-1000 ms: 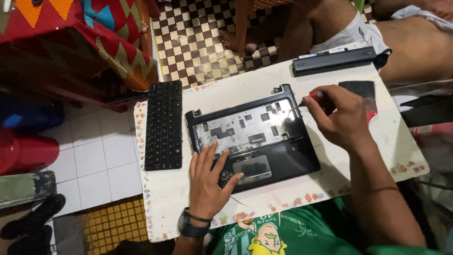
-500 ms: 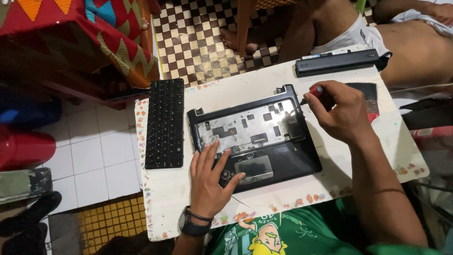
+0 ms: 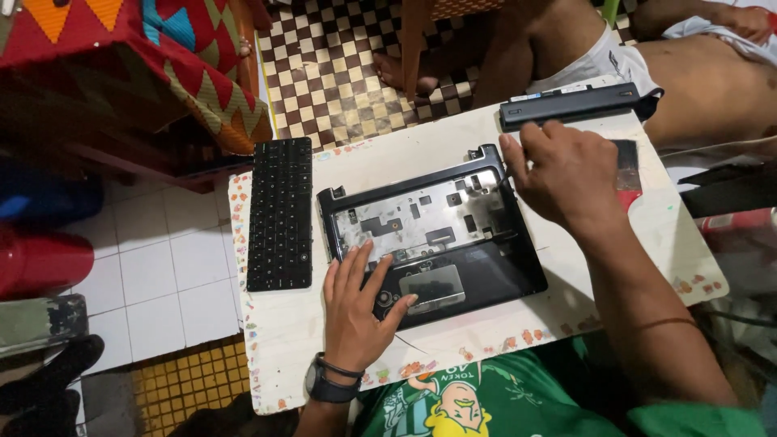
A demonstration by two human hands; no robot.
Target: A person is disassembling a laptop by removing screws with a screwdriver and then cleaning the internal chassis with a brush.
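The stripped laptop base lies in the middle of my white board, its long axis running left to right and tilted slightly, touchpad edge toward me. My left hand rests flat and unclenched on the palm rest by the touchpad, while my right hand curls loosely at the base's top right corner, grasping nothing I can see. The removed black keyboard lies lengthwise to the left, and a long black battery lies along the far edge.

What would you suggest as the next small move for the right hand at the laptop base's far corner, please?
Probably lift that corner gently. The right hand rests at the far right corner of the laptop base, the left hand presses its palm rest flat, and the removed keyboard lies aside.
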